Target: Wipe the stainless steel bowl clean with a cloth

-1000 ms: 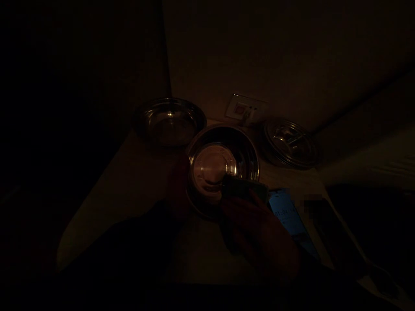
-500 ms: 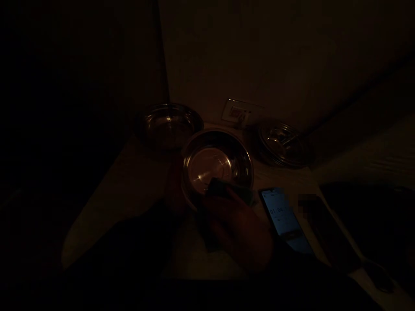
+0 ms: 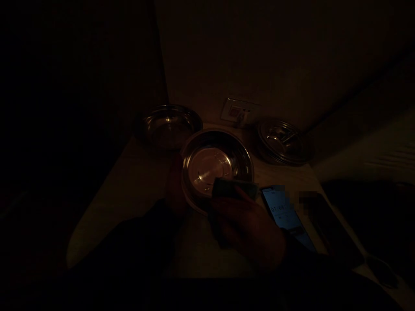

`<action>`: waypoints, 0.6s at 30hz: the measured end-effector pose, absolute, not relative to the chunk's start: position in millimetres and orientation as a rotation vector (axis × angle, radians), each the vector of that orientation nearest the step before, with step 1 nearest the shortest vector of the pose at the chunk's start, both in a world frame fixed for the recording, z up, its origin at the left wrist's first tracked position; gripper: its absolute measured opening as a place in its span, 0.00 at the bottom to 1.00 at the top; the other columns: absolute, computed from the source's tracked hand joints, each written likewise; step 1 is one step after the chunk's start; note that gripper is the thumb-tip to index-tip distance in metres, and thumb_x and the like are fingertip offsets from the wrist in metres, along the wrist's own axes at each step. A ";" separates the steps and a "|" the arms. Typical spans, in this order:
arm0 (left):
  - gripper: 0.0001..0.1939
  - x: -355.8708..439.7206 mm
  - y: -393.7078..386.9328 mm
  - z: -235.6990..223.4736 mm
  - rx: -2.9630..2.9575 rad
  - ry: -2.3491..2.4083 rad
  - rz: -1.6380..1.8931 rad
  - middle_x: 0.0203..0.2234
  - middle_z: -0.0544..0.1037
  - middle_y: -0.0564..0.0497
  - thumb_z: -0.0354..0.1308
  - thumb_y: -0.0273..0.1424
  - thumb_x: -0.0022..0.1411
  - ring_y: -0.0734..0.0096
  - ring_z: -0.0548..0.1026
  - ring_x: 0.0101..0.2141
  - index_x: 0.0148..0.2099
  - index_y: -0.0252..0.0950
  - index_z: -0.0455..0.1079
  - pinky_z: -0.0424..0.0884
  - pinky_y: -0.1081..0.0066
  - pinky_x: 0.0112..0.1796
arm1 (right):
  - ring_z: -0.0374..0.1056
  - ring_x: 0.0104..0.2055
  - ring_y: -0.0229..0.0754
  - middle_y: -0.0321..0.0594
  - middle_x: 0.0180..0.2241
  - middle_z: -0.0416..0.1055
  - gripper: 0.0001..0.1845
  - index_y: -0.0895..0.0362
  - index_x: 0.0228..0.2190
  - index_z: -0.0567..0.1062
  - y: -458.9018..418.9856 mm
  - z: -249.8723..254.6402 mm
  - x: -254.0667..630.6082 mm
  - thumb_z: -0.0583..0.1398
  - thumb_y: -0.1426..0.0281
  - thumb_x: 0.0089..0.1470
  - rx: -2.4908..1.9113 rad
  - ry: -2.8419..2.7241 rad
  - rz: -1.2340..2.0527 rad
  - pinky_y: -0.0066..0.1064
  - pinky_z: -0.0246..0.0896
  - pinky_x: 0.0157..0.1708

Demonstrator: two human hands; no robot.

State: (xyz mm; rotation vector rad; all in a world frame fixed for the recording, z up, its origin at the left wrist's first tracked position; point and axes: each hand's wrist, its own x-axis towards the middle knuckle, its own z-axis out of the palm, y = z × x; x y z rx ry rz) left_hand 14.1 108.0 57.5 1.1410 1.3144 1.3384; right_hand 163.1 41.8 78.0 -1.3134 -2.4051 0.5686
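Note:
A shiny metal bowl (image 3: 210, 166) is tipped so that its inside faces me, in the middle of the dim head view. My left hand (image 3: 177, 188) is closed on the bowl's left rim; its fingers are mostly lost in shadow. Folded in my right hand (image 3: 251, 229) is a dark greenish cloth (image 3: 231, 189), lying over the bowl's lower right rim. One end of the cloth seems to hang below the fingers, though the darkness hides its edges.
Another metal bowl (image 3: 170, 127) stands at the back left of the pale table (image 3: 106, 194). Stacked metal dishes (image 3: 283, 142) sit at the back right. A wall socket (image 3: 238, 111) is behind. A lit phone (image 3: 285, 216) and a dark flat object (image 3: 333, 229) lie at right.
My right hand and the cloth have slid a little to the right along the bowl's rim. The bowl and my left hand stay nearly in place.

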 end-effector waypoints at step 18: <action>0.12 13.4 105.8 52.6 1.105 1.563 1.393 0.41 0.77 0.53 0.45 0.20 0.62 0.66 0.72 0.48 0.38 0.37 0.68 0.67 0.63 0.52 | 0.71 0.43 0.39 0.37 0.40 0.76 0.11 0.54 0.40 0.73 45.9 78.6 157.9 0.53 0.72 0.58 -1.314 -2.386 0.603 0.43 0.45 0.59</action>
